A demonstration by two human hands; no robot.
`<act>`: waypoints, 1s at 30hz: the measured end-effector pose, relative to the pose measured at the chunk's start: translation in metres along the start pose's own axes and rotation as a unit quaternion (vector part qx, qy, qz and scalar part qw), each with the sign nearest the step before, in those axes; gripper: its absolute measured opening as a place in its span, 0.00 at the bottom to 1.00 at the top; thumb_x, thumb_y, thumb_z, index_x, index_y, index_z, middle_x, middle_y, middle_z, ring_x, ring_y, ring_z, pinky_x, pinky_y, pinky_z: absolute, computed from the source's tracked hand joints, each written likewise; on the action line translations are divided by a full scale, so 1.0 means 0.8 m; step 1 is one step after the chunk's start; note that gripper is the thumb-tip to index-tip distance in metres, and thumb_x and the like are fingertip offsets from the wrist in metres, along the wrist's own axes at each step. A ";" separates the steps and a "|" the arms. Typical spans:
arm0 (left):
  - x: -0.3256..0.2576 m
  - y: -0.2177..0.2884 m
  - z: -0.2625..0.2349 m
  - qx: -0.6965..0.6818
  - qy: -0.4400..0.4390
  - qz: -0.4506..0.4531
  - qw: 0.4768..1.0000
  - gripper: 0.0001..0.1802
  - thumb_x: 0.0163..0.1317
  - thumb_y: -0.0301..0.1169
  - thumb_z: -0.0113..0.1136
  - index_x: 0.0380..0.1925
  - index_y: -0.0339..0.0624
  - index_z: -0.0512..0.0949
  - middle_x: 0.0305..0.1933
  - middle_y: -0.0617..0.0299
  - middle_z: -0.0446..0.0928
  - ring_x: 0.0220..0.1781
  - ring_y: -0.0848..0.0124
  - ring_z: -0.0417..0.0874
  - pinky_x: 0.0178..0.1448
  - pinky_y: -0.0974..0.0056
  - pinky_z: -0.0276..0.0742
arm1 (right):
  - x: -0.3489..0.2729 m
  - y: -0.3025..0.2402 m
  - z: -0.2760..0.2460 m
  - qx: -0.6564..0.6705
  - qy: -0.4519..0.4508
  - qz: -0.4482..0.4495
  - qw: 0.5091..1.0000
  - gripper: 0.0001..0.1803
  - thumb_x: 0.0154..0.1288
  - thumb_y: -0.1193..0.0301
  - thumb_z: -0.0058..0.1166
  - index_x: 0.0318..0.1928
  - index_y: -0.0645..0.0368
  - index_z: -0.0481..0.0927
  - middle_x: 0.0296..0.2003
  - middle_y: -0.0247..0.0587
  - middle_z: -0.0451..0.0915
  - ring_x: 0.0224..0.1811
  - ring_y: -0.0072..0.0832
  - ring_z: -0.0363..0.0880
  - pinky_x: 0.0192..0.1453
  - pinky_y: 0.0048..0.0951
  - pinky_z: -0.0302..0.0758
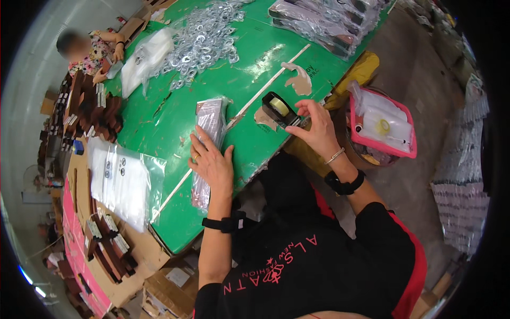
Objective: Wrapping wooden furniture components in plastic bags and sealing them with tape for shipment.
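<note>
A long narrow pack (211, 114) wrapped in clear plastic lies on the green tabletop in front of me. My left hand (212, 162) rests flat across its middle with the fingers spread, covering part of the wrap. Right of the pack stands a black tape dispenser (275, 109) holding a yellowish roll of clear tape (279, 106). My right hand (317, 127) is at the dispenser's cutting end, thumb and forefinger apart on either side of it. Whether a strip of tape sticks to those fingers is too small to make out.
Clear plastic hang tabs (207, 42) lie heaped at the back. Wrapped packs (324, 24) are stacked far right; clear bags (125, 181) lie left. A pink basket (385, 101) stands beside the table's right edge. Another person (87, 56) sits at the far left near dark brown strips (93, 109).
</note>
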State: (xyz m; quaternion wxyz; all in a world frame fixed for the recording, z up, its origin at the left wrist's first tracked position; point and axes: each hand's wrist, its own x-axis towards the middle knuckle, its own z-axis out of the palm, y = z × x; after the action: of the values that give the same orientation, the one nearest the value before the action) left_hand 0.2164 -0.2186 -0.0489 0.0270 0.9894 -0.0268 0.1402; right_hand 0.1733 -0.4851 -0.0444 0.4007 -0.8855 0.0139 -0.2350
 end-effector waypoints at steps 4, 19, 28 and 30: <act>0.012 -0.009 -0.010 0.026 0.007 -0.010 1.000 0.59 0.55 0.50 0.70 0.78 0.43 0.46 0.75 0.42 0.60 0.68 0.47 0.70 0.63 0.43 0.65 | 0.018 -0.011 0.023 0.004 0.008 -0.028 1.000 0.28 0.50 0.61 0.74 0.49 0.56 0.74 0.33 0.36 0.76 0.41 0.34 0.77 0.50 0.38 0.70; 0.006 -0.001 0.011 0.026 0.065 0.000 0.998 0.35 0.69 0.42 0.54 0.73 0.41 0.61 0.69 0.44 0.67 0.57 0.54 0.75 0.58 0.52 0.68 | 0.015 0.011 0.030 0.006 0.012 0.047 0.999 0.21 0.56 0.68 0.68 0.48 0.56 0.73 0.26 0.31 0.75 0.35 0.30 0.76 0.50 0.37 0.64; 0.003 -0.005 0.024 -0.008 0.082 0.010 0.997 0.32 0.71 0.41 0.52 0.72 0.43 0.62 0.70 0.45 0.66 0.54 0.54 0.75 0.57 0.52 0.68 | 0.007 0.022 0.032 0.025 0.016 0.075 0.997 0.23 0.54 0.73 0.68 0.49 0.56 0.73 0.26 0.32 0.74 0.34 0.32 0.75 0.49 0.38 0.67; 0.011 -0.007 0.018 -0.018 0.078 0.000 0.997 0.32 0.71 0.41 0.52 0.72 0.44 0.62 0.69 0.46 0.67 0.54 0.54 0.76 0.56 0.51 0.68 | 0.019 0.011 0.033 -0.020 0.049 0.011 0.999 0.22 0.54 0.76 0.68 0.49 0.61 0.73 0.24 0.35 0.74 0.29 0.31 0.75 0.40 0.35 0.70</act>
State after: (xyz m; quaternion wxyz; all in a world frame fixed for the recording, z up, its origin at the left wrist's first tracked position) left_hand 0.2288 -0.2144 -0.0604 0.0464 0.9748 -0.0275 0.2164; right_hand 0.1993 -0.4756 -0.0593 0.3840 -0.8806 0.0477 -0.2734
